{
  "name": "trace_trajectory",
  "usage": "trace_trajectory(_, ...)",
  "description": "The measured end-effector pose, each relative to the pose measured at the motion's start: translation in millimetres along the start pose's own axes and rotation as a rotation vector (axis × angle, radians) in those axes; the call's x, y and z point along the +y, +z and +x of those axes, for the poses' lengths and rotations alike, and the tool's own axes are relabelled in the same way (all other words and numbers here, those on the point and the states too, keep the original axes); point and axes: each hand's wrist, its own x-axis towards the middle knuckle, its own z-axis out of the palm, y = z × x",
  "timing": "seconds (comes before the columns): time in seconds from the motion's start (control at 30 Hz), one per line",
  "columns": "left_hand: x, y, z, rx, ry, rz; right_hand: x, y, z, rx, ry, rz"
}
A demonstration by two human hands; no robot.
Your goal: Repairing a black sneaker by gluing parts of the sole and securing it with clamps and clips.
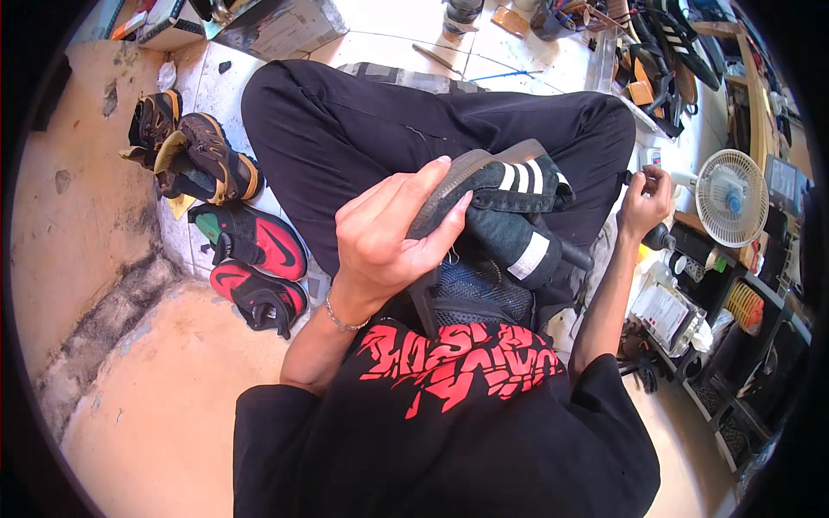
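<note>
My left hand [389, 229] grips a black sneaker [509, 186] with white stripes by its dark sole, fingers on one side and thumb on the other. The sneaker is tilted above my lap. Below its striped side hangs a dark fabric part with a white patch [528, 257]. A dark rounded rod-like piece [574, 255] pokes out beside it. A short pale thread shows near my left thumb. Off to the right, my right hand [646, 203] is raised with fingers curled together by a small dark piece; what it holds is too small to tell.
Brown hiking shoes [207, 155] and red-black sneakers [268, 246] stand at left beside a stained wall. A white fan [732, 197] and a cluttered dark rack [734, 345] are at right. Tools, a jar [462, 17] and a bin of shoes [661, 69] lie beyond my crossed legs.
</note>
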Motion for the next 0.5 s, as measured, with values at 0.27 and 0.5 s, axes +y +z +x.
trace_trajectory(0.27,19,9,1,0.025,-0.057,-0.021,-51,-31,31,-0.105,0.261,0.393)
trace_trajectory(0.5,36,7,0,0.013,-0.072,-0.053,-229,-21,12,0.082,-0.231,0.996)
